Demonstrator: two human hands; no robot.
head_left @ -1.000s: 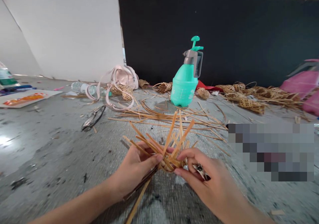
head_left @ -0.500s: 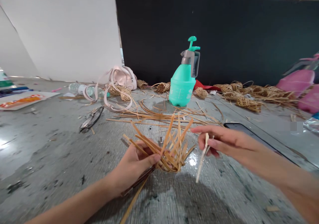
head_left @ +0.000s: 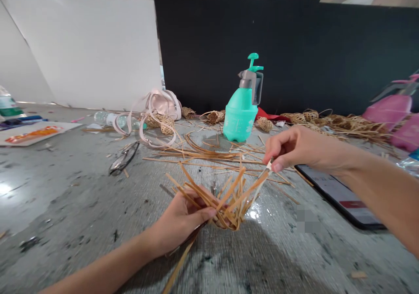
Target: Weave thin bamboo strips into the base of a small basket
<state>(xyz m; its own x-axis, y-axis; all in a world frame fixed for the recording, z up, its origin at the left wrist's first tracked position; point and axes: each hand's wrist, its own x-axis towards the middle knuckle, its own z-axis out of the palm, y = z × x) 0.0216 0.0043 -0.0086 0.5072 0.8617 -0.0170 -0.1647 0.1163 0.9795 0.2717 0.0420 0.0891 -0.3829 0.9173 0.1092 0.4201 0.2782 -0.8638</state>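
Observation:
A partly woven basket of tan bamboo strips has its loose ends fanning upward. Its left side is pinched in my left hand, thumb on the near side and fingers behind. To the upper right, my right hand has thumb and fingers closed on a pale strip, which slants down to the basket's right edge. A tan strip end lies close beside that pale strip. One long strip runs from under my left hand toward the near edge of the view.
Loose strips lie beyond the basket. A green spray bottle stands behind them. Glasses and a pink bag are at left, a phone at right, small woven baskets along the back.
My right hand has moved up and its fingers have closed in. The pale strip now slants to the basket's right side instead of hanging apart from it.

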